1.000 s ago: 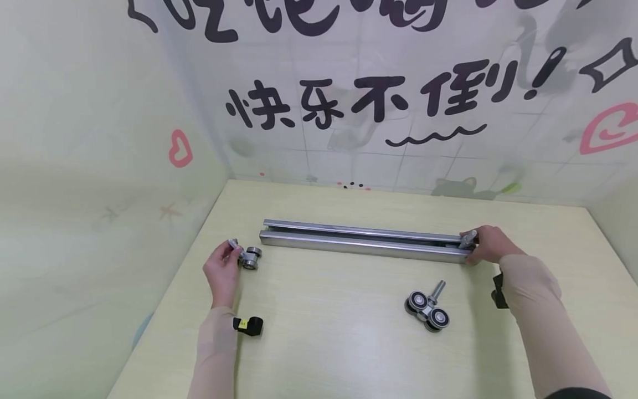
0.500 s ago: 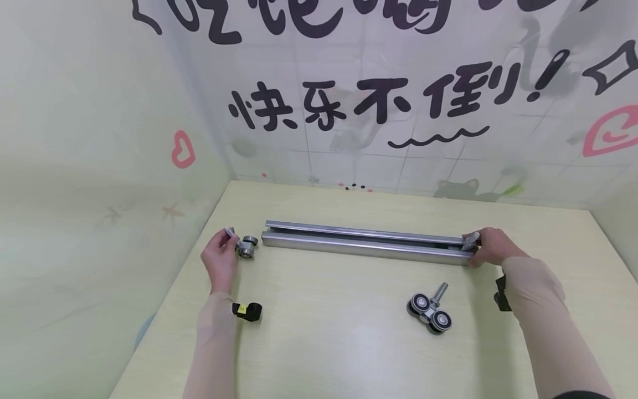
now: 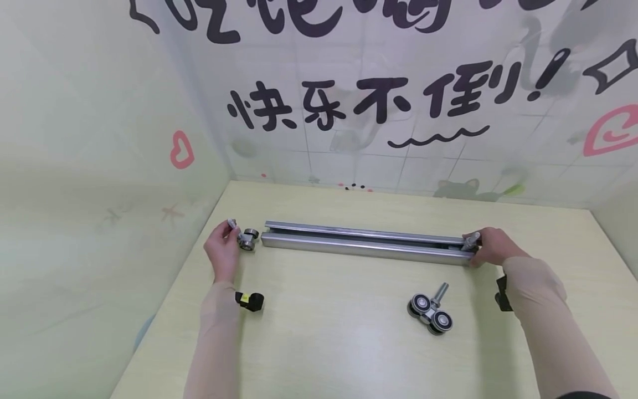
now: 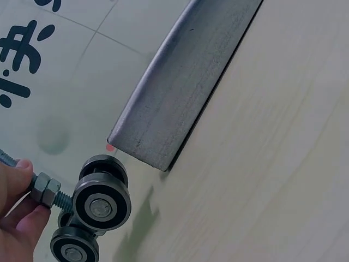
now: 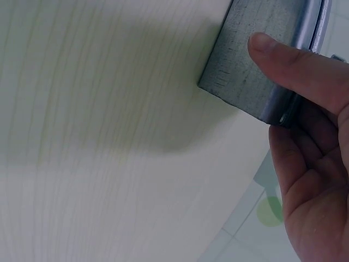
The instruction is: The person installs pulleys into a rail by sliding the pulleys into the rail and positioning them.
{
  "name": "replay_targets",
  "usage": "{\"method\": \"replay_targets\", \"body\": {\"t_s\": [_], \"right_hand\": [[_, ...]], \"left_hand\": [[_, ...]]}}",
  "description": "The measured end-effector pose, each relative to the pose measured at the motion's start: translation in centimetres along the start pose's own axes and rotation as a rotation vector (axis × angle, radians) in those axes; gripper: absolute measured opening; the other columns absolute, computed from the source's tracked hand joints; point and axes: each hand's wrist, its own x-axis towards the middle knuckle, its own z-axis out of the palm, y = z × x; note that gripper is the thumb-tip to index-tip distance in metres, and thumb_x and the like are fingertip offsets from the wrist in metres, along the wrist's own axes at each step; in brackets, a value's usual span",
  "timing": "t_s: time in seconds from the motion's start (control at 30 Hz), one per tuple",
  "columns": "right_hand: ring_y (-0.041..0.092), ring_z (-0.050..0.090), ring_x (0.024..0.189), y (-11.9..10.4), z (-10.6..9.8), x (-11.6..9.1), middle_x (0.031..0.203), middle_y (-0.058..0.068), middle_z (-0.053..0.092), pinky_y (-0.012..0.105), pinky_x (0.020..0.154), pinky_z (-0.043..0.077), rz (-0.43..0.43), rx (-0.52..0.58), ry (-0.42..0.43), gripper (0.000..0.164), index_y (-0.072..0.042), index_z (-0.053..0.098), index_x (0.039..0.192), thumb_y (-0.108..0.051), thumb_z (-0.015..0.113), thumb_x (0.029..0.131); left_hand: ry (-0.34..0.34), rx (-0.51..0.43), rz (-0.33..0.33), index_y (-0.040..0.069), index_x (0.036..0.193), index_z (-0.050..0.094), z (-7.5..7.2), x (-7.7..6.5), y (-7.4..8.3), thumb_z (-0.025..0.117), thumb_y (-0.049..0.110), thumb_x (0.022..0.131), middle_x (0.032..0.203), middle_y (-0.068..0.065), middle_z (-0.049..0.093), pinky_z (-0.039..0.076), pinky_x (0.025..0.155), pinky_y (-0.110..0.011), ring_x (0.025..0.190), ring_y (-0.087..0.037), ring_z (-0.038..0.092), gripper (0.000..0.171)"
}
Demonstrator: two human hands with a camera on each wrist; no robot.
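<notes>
My left hand (image 3: 222, 252) pinches the threaded bolt of a roller trolley (image 3: 248, 239) between thumb and fingers. In the left wrist view the trolley's black-sealed wheels (image 4: 101, 202) sit just off the end of a steel channel rail (image 4: 180, 82). That rail (image 3: 369, 249) lies on the table with its slot facing up. At its far end my right hand (image 3: 493, 246) grips it, thumb on the near side face. A bolt (image 3: 471, 241) sticks up from the slot beside those fingers; whatever it joins inside the rail is hidden.
Another roller trolley (image 3: 430, 313) lies on the wooden table (image 3: 324, 332), its bolt pointing away. A printed wall covering (image 3: 349, 160) with black characters rises behind the table's back edge. Side walls stand at left and right.
My left hand has carried the roller trolley away from me, up to the level of the rail's left end. The right hand and the rail stay in place.
</notes>
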Motion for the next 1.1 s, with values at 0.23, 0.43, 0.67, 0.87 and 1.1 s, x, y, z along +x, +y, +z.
{"method": "replay_targets", "body": {"t_s": [0.23,0.43,0.67,0.87,1.1], "right_hand": [[0.025,0.049,0.075,0.0,0.1,-0.1,0.103,0.032,0.058,0.031,0.065,0.041,-0.007,0.002,0.009,0.069,0.008,0.055,0.116,-0.012,0.081,0.055],[0.026,0.05,0.077,-0.1,0.1,0.0,0.101,0.031,0.059,0.037,0.07,0.043,-0.002,0.01,0.017,0.069,0.008,0.055,0.116,-0.011,0.08,0.054],[0.027,0.049,0.078,0.0,0.1,0.1,0.1,0.03,0.059,0.039,0.07,0.044,0.004,0.012,0.015,0.068,0.008,0.055,0.116,-0.011,0.08,0.055],[0.027,0.049,0.077,0.1,0.1,0.1,0.1,0.03,0.059,0.038,0.069,0.044,0.008,0.01,0.011,0.068,0.008,0.055,0.116,-0.012,0.081,0.056],[0.026,0.047,0.075,0.2,0.0,0.1,0.098,0.028,0.06,0.031,0.065,0.04,0.007,0.005,0.012,0.069,0.007,0.055,0.116,-0.013,0.081,0.055]], "left_hand": [[0.017,-0.032,-0.01,-0.006,0.108,0.061,0.7,0.3,0.1,0.059,-0.003,0.084,0.102,-0.022,0.062,0.05,0.083,-0.026,0.095,-0.026,0.059,0.025],[-0.007,0.021,-0.02,-0.006,0.111,0.06,1.3,1.0,-0.1,0.057,-0.002,0.085,0.105,-0.021,0.062,0.049,0.085,-0.026,0.098,-0.026,0.057,0.026],[-0.013,0.007,-0.016,-0.006,0.109,0.061,2.1,1.4,-0.1,0.058,-0.002,0.084,0.103,-0.022,0.062,0.049,0.076,-0.021,0.095,-0.026,0.059,0.025],[-0.013,0.019,-0.022,-0.006,0.11,0.06,2.5,1.5,0.1,0.057,-0.003,0.084,0.104,-0.023,0.062,0.05,0.082,-0.034,0.097,-0.029,0.059,0.026],[-0.03,-0.003,-0.036,-0.007,0.111,0.059,2.9,1.5,0.1,0.057,-0.004,0.084,0.106,-0.024,0.061,0.049,0.085,-0.035,0.099,-0.029,0.059,0.027]]}}
